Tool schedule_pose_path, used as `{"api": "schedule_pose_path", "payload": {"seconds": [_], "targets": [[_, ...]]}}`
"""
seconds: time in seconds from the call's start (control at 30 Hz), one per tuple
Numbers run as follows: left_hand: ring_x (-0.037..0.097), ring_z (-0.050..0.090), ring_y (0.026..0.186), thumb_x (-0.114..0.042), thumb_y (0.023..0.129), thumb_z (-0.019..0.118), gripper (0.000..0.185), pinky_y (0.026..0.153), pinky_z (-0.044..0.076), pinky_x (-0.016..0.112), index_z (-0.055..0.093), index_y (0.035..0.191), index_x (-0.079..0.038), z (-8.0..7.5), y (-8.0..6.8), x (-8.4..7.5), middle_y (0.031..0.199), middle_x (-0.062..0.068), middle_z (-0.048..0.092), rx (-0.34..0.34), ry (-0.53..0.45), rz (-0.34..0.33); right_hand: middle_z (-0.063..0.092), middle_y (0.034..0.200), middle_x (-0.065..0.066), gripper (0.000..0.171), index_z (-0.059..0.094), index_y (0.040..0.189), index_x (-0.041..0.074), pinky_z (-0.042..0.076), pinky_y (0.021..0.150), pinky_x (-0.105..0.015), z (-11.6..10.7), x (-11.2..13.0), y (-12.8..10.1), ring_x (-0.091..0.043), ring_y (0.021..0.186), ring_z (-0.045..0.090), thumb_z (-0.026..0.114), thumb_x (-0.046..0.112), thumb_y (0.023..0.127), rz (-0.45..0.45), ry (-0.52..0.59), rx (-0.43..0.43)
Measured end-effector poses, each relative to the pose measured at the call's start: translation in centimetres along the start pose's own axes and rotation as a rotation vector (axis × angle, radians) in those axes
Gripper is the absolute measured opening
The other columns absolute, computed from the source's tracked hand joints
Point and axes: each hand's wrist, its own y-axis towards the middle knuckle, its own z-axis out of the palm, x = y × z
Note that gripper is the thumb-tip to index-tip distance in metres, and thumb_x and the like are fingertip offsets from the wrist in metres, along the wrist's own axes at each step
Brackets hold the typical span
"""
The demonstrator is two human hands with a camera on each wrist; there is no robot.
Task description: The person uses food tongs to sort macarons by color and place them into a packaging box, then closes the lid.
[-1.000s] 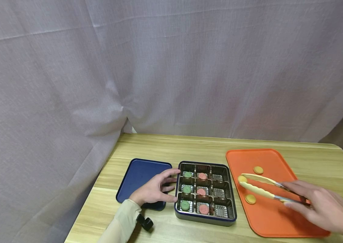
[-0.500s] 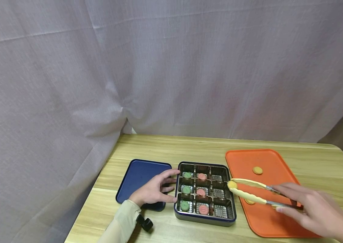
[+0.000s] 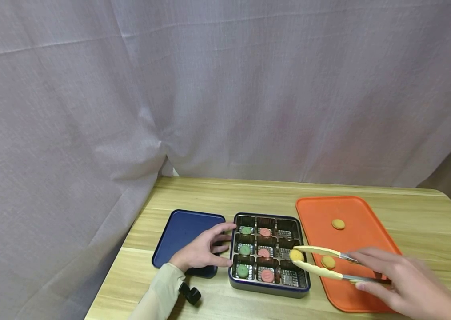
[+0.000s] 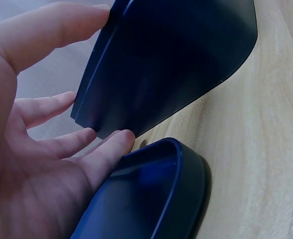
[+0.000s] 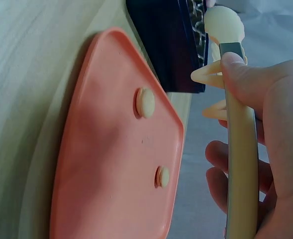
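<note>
My right hand (image 3: 403, 282) grips a pair of tongs (image 3: 319, 270) with cream tips and metal arms. Between the tips, a yellow macaron (image 3: 296, 255) is held over the right column of a dark blue box (image 3: 269, 290). The box has a black divided insert; green macarons (image 3: 243, 271) fill its left column and pink macarons (image 3: 267, 275) its middle one. Against the box's left side, my left hand (image 3: 201, 251) rests with thumb and fingers spread. In the left wrist view its fingertips touch the box's outer wall (image 4: 171, 55). The right wrist view hides the held macaron.
On the right lies an orange tray (image 3: 353, 295) bearing two yellow macarons, one (image 3: 338, 224) farther back and another (image 3: 328, 262) nearer. A dark blue lid (image 3: 183, 231) lies left of the box, partly under my left hand. A grey curtain (image 3: 225, 98) hangs behind the wooden table (image 3: 193, 189).
My right hand has moved left with the tongs, carrying the yellow macaron from above the tray to above the box's right column. My left hand stays at the box.
</note>
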Motion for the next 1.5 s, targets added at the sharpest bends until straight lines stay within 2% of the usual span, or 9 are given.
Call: {"api": "schedule_pose_path", "payload": {"seconds": [0.13,0.3,0.57,0.7,0.87,1.1,1.33,1.5], "targets": [[0.039,0.039,0.15,0.002,0.086,0.084,0.094,0.12,0.045,0.043,0.032,0.163,-0.006,0.0,-0.1,0.0,0.17,0.015,0.028,0.002,-0.002,0.001,0.064,0.118,0.026,0.061,0.068,0.131,0.041,0.036,0.061,-0.007,0.2,0.6,0.0,0.012,0.08,0.051,0.095,0.036,0.077,0.013,-0.013,0.05],[0.041,0.039,0.15,0.002,0.086,0.083,0.093,0.12,0.044,0.046,0.031,0.163,-0.004,0.1,-0.2,0.1,0.169,0.018,0.028,0.005,-0.011,0.011,0.061,0.117,0.031,0.056,0.066,0.128,0.047,0.035,0.06,-0.007,0.3,1.0,-0.1,0.013,0.08,0.049,0.092,0.04,0.08,0.021,-0.026,0.082],[0.04,0.039,0.149,0.002,0.086,0.084,0.094,0.12,0.044,0.044,0.031,0.163,-0.005,0.1,-0.2,0.0,0.17,0.017,0.028,0.005,-0.006,0.008,0.061,0.122,0.03,0.062,0.071,0.13,0.039,0.039,0.064,-0.007,0.3,0.9,-0.6,0.011,0.086,0.056,0.096,0.038,0.074,-0.053,-0.052,0.036],[0.038,0.039,0.15,0.002,0.085,0.084,0.095,0.12,0.045,0.042,0.031,0.163,-0.006,0.1,-0.2,0.0,0.17,0.015,0.028,0.003,-0.005,0.001,0.061,0.122,0.031,0.062,0.071,0.131,0.039,0.039,0.064,-0.007,0.3,1.0,-0.7,0.01,0.086,0.057,0.095,0.04,0.075,-0.038,-0.058,0.046],[0.041,0.039,0.149,0.002,0.086,0.084,0.093,0.12,0.044,0.045,0.031,0.163,-0.004,0.1,-0.2,0.1,0.169,0.018,0.028,0.003,-0.007,0.015,0.062,0.12,0.03,0.058,0.069,0.131,0.04,0.037,0.061,-0.008,0.2,1.2,-0.6,0.011,0.084,0.055,0.093,0.042,0.078,-0.021,-0.045,0.074],[0.04,0.039,0.149,0.003,0.085,0.084,0.094,0.12,0.044,0.044,0.031,0.163,-0.005,0.0,-0.2,0.1,0.17,0.017,0.028,0.005,-0.003,0.013,0.061,0.122,0.031,0.062,0.07,0.131,0.04,0.039,0.063,-0.008,0.2,1.3,-0.6,0.011,0.085,0.055,0.095,0.042,0.075,-0.035,-0.06,0.043],[0.037,0.04,0.15,0.003,0.085,0.085,0.095,0.12,0.045,0.043,0.032,0.163,-0.006,0.0,-0.1,0.0,0.17,0.014,0.028,0.004,0.0,0.003,0.059,0.122,0.034,0.062,0.066,0.133,0.048,0.038,0.062,-0.008,-0.1,1.7,-0.3,0.012,0.084,0.055,0.093,0.043,0.077,0.008,-0.048,0.065],[0.039,0.04,0.149,0.002,0.085,0.085,0.095,0.12,0.044,0.045,0.032,0.163,-0.005,-0.1,-0.1,0.0,0.17,0.017,0.027,0.006,-0.002,0.016,0.06,0.122,0.033,0.06,0.069,0.131,0.043,0.039,0.062,-0.009,-0.1,1.7,-0.4,0.011,0.085,0.055,0.094,0.044,0.076,0.013,-0.056,0.068]]}}
